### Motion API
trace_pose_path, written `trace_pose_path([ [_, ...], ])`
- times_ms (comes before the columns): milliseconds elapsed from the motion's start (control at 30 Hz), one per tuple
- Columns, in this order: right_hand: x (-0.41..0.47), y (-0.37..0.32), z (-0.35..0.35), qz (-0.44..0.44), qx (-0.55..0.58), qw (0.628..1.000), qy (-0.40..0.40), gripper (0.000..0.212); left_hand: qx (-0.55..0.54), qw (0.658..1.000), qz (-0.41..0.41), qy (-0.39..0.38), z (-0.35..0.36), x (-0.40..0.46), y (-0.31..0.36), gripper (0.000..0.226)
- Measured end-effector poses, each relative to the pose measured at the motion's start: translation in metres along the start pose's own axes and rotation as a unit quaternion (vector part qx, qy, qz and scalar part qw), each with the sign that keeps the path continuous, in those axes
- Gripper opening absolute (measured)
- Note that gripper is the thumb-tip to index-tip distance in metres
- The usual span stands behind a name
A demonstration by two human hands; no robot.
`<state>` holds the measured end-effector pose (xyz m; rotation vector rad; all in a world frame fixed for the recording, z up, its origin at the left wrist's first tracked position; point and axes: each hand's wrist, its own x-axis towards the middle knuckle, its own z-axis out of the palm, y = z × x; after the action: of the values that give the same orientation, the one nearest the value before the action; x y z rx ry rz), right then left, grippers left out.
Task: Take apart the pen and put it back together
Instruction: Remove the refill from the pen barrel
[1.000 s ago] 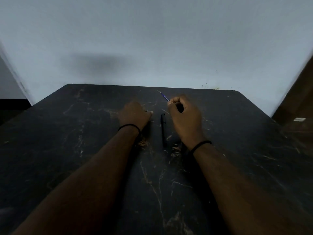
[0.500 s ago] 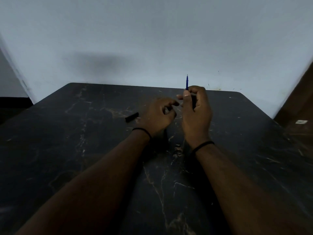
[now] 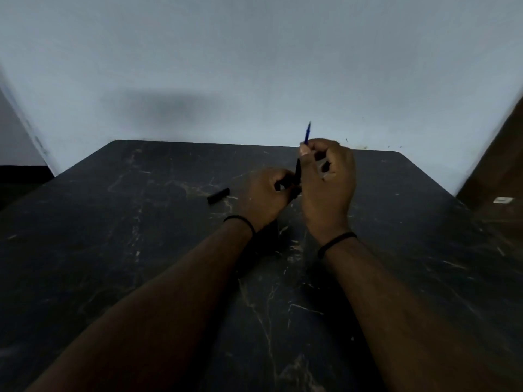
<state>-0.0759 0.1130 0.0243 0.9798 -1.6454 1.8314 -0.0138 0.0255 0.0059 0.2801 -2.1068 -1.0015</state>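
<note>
Two gripping hands: right hand (image 3: pixel 328 182) pinching blue refill (image 3: pixel 307 133), left hand (image 3: pixel 264 196) round black barrel (image 3: pixel 297 172), cap (image 3: pixel 218 195) on table (image 3: pixel 113 222).

Dim, murky light; soft shadows; wide-angle bending at edges.

Blue refill (image 3: pixel 307 133) upright, pinched in my right hand (image 3: pixel 328 179), frame centre, black barrel (image 3: pixel 297 172) gripped in my left hand (image 3: pixel 264 196), black cap (image 3: pixel 218 195) lying left of it.
</note>
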Motion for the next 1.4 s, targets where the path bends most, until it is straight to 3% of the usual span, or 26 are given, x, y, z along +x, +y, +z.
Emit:
trace_pose_path([
  [133,0.006,-0.012,-0.003,-0.027,0.075,0.995,0.062,0.007,0.103,0.995,0.005,-0.007,-0.003,0.004,0.000,0.017],
  [267,0.011,-0.017,-0.007,-0.030,0.099,0.991,0.089,0.008,0.148,0.987,-0.024,0.050,-0.009,0.009,-0.014,0.021],
  [367,0.012,-0.013,-0.010,0.028,0.111,0.991,0.070,0.009,0.141,0.985,-0.031,0.090,-0.012,0.011,-0.023,0.014],
  [533,0.015,0.002,-0.015,0.131,0.107,0.986,-0.001,0.015,0.151,0.984,-0.030,0.092,-0.011,0.011,-0.025,0.013],
  [633,0.018,0.014,-0.017,0.164,0.070,0.983,-0.053,0.024,0.148,0.984,-0.036,0.089,-0.011,0.011,-0.027,0.013],
  [900,0.024,0.029,-0.027,0.124,-0.034,0.988,-0.081,0.004,0.126,0.984,-0.060,0.111,-0.014,0.013,-0.031,0.022],
  [1033,0.028,0.034,-0.035,0.136,-0.058,0.987,-0.068,0.029,0.125,0.985,-0.067,0.100,-0.015,0.011,-0.032,0.020],
  [1233,0.031,0.051,-0.060,0.231,-0.216,0.939,-0.136,0.011,0.125,0.986,-0.062,0.088,-0.016,0.010,-0.033,0.016],
  [1400,0.030,0.057,-0.077,0.238,-0.364,0.879,-0.197,0.033,0.139,0.986,-0.051,0.074,-0.013,0.011,-0.032,0.017],
])
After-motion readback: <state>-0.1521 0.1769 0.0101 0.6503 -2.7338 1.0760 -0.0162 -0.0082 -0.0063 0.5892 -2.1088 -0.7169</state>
